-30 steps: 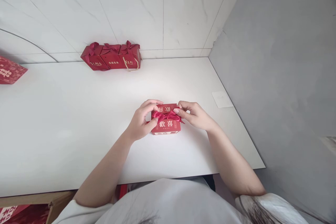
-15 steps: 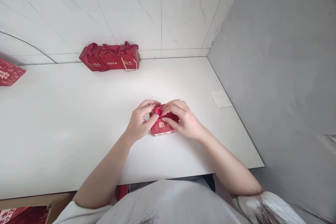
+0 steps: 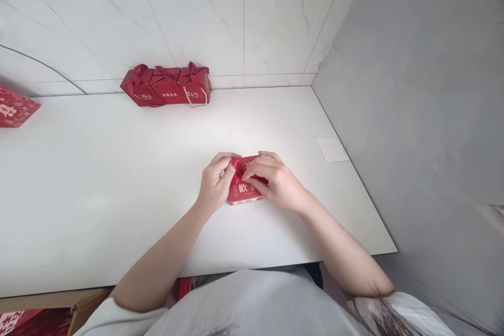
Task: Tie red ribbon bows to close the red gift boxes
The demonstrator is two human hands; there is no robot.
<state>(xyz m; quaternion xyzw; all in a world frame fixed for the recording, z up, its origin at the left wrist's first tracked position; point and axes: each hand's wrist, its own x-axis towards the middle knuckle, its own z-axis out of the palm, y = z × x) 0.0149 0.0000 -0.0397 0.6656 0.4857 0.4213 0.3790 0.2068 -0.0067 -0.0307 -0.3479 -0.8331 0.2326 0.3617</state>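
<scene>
While the red rectangular cardboard box with pale lettering (image 3: 247, 195) is supported by the smooth white tabletop (image 3: 118, 184) near the frame's centre, its shiny crimson satin ribbon (image 3: 237, 169) is held by the left hand (image 3: 213, 181) at a loop and pinched narrowly by the right hand (image 3: 279, 181) (the box's right part is hidden). Three joined dark-red ribboned cardboard boxes (image 3: 167, 93) are seen at upper left.

The lone head view looks from close above the near side of the table (image 3: 98, 210). It faces forward and down, reaching the wall (image 3: 197, 16) behind the table.
</scene>
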